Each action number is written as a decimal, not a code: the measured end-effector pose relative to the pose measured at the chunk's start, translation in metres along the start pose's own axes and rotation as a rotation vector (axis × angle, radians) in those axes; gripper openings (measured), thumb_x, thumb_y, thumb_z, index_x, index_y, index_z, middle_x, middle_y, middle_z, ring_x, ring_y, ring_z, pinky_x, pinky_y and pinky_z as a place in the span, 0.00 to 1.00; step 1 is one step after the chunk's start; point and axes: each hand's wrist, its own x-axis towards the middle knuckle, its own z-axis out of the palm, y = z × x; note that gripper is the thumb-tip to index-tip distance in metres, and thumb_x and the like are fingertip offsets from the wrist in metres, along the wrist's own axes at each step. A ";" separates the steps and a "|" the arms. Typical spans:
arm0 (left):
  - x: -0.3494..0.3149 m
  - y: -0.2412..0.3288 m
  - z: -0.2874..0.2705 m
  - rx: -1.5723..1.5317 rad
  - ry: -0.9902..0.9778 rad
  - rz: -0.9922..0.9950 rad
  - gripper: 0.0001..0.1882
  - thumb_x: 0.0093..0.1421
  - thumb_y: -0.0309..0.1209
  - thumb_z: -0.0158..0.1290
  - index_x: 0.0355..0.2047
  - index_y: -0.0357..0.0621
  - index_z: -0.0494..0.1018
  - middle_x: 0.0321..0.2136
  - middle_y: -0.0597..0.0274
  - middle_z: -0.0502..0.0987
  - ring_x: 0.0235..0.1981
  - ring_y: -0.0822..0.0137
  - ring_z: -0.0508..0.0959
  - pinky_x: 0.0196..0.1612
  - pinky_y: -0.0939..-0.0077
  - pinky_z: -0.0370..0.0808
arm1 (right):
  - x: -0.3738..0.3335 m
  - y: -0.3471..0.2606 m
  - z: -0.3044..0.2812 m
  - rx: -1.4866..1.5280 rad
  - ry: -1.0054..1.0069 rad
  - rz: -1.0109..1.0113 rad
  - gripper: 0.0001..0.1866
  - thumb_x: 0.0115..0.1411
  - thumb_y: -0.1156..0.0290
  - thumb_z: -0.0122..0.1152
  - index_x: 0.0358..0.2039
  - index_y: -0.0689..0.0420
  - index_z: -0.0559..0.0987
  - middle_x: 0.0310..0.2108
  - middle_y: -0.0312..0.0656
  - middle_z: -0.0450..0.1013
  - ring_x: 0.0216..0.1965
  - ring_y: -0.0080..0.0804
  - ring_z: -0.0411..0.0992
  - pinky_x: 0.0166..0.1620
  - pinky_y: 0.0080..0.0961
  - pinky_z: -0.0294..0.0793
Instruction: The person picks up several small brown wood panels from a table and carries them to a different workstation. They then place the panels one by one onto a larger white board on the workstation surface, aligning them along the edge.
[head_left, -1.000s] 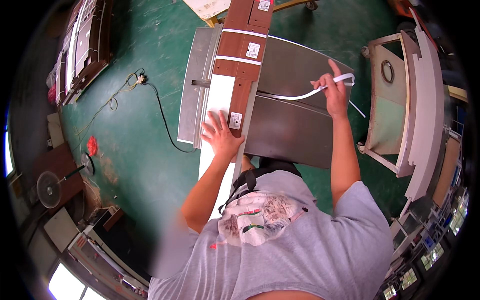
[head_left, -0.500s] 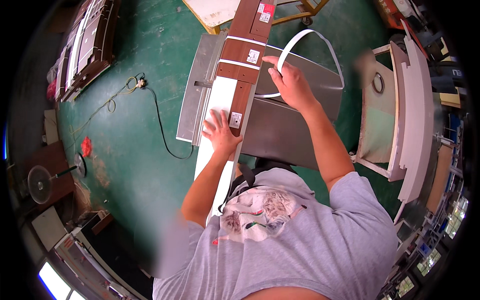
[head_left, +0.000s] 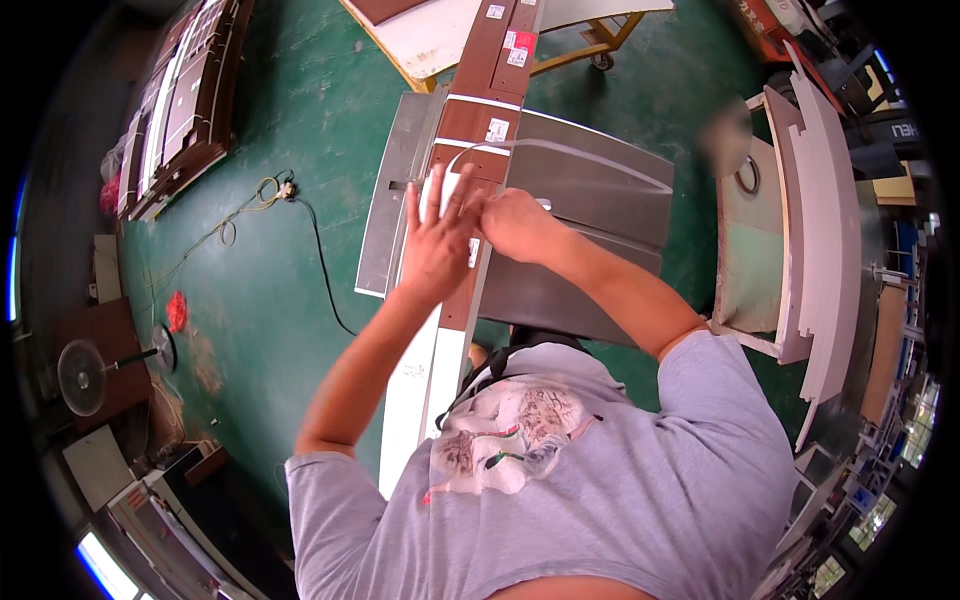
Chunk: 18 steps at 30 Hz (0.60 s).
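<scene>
A long board (head_left: 485, 120), brown with white sections, lies lengthwise across a grey metal work table (head_left: 590, 190). My left hand (head_left: 436, 240) rests flat on the board with its fingers spread. My right hand (head_left: 515, 222) sits right beside it, pinching one end of a thin white strip (head_left: 560, 150) that arcs away over the table to the right. The two hands touch at the board's right edge.
A black cable and plug (head_left: 285, 190) trail over the green floor at left. Stacked panels (head_left: 175, 100) lie at the upper left. White curved panels on a rack (head_left: 820, 230) stand at right. A yellow-framed cart (head_left: 600, 40) carries boards at the top.
My right hand has swung the white strip from the far right of the table back to the board. My left hand slid forward along the board to meet it.
</scene>
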 end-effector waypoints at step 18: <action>-0.113 -0.346 -0.161 0.305 -0.112 -0.230 0.12 0.57 0.38 0.61 0.24 0.44 0.78 0.22 0.56 0.77 0.34 0.52 0.75 0.43 0.56 0.72 | -0.090 0.084 -0.002 0.223 0.938 0.543 0.15 0.56 0.78 0.60 0.46 0.54 0.79 0.32 0.40 0.81 0.28 0.42 0.79 0.31 0.34 0.78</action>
